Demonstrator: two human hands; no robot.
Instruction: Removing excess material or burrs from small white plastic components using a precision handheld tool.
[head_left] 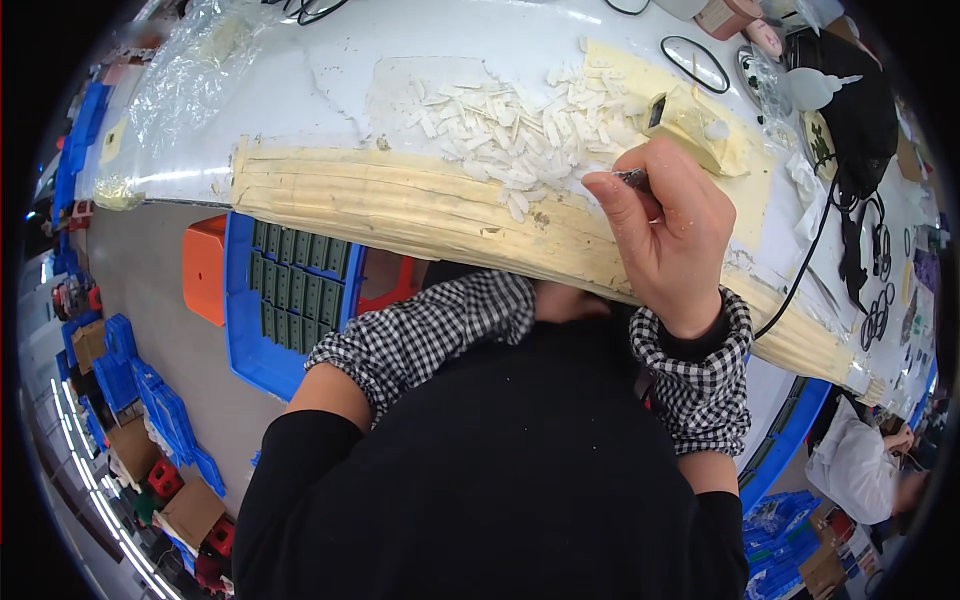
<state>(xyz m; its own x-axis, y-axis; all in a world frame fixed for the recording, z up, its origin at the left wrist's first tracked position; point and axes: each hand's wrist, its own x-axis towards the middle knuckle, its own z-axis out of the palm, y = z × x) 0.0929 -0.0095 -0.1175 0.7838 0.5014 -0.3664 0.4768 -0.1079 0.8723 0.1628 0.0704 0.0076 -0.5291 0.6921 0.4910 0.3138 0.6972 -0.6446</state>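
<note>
My right hand point(680, 215) is raised over the taped front edge of the table. Its thumb and curled fingers pinch a small dark object point(632, 178), mostly covered by the fingers, so its kind does not show. White crumbs stick to the skin. Just beyond the hand lies a loose heap of small flat white strips point(530, 130). My left hand point(568, 302) is low against my body by the table edge, its fingers hidden from view. Right of the heap sits a yellow block point(690, 130) with a dark slot at its left end.
The table's front edge point(400, 195) is padded with yellowish tape. Clear plastic film point(200, 75) lies at the far left, black rings and a cord point(800, 290) at the right. Below left stands a blue crate point(240, 300) of dark green bars beside an orange stool point(204, 270). Another person point(855, 460) is at the far right.
</note>
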